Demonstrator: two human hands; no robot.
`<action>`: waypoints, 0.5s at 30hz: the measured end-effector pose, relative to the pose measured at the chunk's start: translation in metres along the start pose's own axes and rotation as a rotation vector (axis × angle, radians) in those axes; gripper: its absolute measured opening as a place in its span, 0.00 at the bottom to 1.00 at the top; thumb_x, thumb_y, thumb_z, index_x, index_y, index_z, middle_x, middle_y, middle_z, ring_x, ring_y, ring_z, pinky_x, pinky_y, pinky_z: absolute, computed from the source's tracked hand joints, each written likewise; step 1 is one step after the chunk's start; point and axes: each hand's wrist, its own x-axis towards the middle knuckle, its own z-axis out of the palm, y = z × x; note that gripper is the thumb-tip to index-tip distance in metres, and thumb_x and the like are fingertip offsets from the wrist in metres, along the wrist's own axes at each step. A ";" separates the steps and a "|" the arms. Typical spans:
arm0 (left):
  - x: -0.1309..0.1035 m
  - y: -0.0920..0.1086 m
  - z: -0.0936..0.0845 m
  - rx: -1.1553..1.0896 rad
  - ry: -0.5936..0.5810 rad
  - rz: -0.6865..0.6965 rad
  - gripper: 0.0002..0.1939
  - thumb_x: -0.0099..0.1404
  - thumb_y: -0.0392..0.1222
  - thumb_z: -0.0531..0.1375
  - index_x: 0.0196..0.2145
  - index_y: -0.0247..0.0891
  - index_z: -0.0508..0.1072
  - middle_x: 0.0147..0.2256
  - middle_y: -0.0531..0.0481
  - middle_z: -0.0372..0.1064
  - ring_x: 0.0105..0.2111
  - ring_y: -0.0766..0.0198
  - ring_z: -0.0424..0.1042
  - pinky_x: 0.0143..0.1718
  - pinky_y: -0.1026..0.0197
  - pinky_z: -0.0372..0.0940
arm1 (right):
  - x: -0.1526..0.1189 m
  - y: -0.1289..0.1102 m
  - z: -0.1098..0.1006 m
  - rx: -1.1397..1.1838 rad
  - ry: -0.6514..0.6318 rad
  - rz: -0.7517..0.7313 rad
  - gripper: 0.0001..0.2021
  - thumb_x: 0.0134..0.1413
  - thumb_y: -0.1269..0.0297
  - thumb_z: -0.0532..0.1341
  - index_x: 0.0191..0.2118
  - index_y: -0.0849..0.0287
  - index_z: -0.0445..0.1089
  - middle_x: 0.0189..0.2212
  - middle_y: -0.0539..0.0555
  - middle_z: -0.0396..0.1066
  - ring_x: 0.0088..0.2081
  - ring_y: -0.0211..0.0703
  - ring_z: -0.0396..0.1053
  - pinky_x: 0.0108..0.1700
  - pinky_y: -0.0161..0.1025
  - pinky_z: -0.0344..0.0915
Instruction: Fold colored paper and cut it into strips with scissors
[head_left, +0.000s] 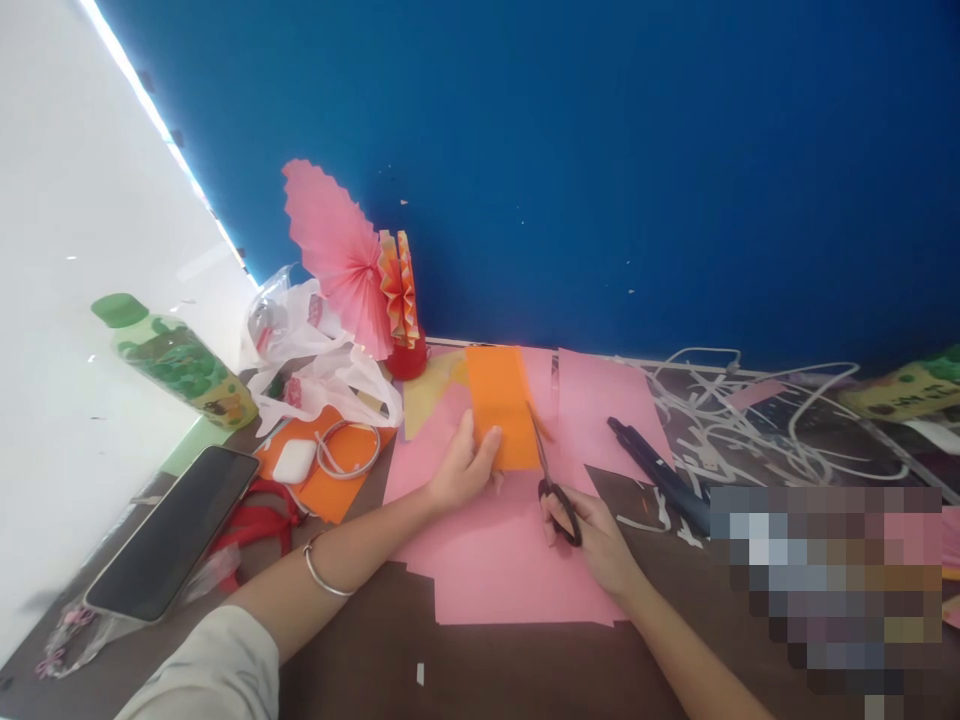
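My left hand [469,465] grips the lower left edge of an upright sheet of orange paper [502,405], thumb in front. In my right hand [581,525] are scissors [561,510] with black handles, my fingers through the loops. Their blades meet the right edge of the orange paper, where a narrow strip [541,425] curls away from it. Beneath both hands lie overlapping sheets of pink paper [517,570] on a dark brown table.
Left: a phone [176,535], a green-capped bottle [176,360], a white case [295,461] and plastic bags [330,385]. A pink folded-paper fan [337,255] stands behind. Right: a long black tool [660,475], white paper strips and cables [787,430]. A blue wall [600,180] closes the back.
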 end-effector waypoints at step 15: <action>-0.007 0.000 0.003 -0.026 -0.106 -0.008 0.17 0.64 0.55 0.48 0.40 0.39 0.53 0.24 0.58 0.61 0.12 0.74 0.60 0.12 0.69 0.57 | -0.001 -0.001 -0.004 0.062 -0.016 -0.066 0.21 0.52 0.45 0.52 0.24 0.59 0.63 0.16 0.51 0.64 0.20 0.38 0.61 0.23 0.36 0.56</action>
